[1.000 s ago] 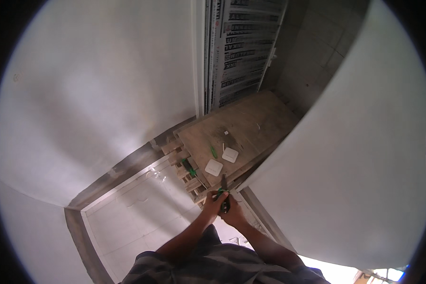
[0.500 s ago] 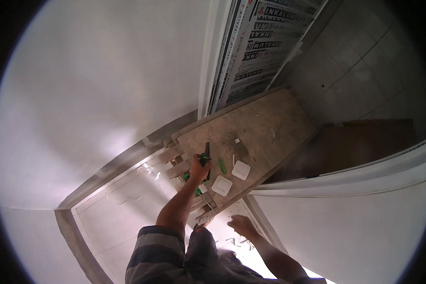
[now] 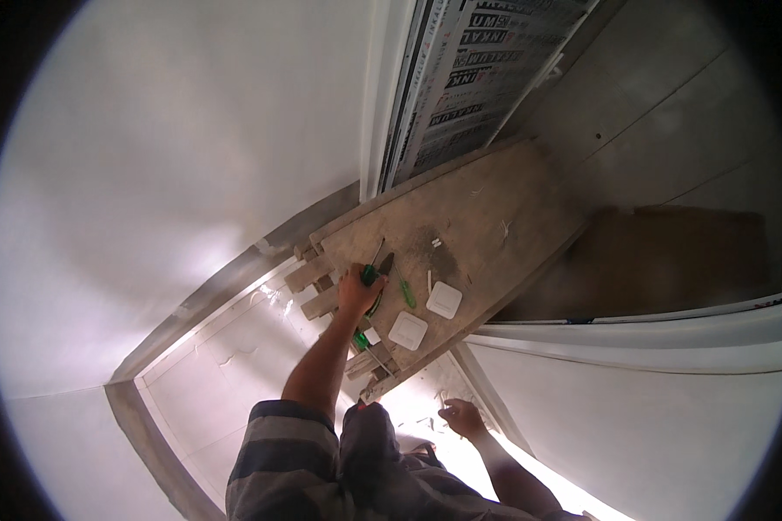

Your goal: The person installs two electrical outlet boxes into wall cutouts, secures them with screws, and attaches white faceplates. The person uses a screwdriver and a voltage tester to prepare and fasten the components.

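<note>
My left hand is over the near left part of a dusty wooden board, its fingers closed round a green-handled screwdriver with a thin shaft pointing away from me. Right beside it, partly covered by the hand, are pliers with dark jaws and green grips. A second green screwdriver lies to their right. Two white square plates rest nearby, the farther one beside a short white strip. My right hand hangs off the board's near side, fingers curled; whatever they hold is too small to make out.
The wooden board rests on slats at its left end. Another green item lies by the slats. Small white pieces lie farther up. White walls and a film-wrapped panel border the space.
My left hand has shifted slightly up and left; the pliers now show beside it, and a screwdriver shaft shows ahead of it. My right hand has moved a little right.
</note>
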Motion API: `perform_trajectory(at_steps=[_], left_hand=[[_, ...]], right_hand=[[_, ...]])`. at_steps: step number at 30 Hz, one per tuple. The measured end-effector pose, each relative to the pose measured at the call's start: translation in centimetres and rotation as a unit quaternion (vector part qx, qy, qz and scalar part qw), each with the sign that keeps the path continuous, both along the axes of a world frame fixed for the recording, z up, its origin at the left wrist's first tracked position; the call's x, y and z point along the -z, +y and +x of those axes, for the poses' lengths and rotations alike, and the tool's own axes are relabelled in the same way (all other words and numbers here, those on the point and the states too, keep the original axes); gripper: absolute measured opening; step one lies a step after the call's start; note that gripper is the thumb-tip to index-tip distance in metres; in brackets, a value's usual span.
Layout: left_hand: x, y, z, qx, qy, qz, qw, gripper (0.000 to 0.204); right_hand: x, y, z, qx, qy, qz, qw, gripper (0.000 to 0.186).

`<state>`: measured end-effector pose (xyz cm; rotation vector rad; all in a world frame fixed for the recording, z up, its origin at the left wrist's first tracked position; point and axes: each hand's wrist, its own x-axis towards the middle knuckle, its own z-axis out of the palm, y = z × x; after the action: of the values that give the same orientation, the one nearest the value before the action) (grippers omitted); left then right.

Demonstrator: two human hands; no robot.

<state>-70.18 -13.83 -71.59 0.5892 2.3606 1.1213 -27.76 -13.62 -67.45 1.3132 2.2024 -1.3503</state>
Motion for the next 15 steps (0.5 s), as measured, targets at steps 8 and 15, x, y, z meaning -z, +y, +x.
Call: perform_trajectory(at_steps=[8, 15], left_hand=[[2.2, -1.1, -2.8, 0.027, 0.031, 0.036, 0.999, 0.060], [-0.8, -3.8, -2.6, -0.009, 0.015, -0.060, 0.998, 0.055]], right_hand=[[0.8, 0.7, -0.2, 0.012, 0.004, -0.014, 1.000, 0.048], [2.3, 0.4, 1.1, 0.067, -0.013, -0.029, 0.997, 0.046]])
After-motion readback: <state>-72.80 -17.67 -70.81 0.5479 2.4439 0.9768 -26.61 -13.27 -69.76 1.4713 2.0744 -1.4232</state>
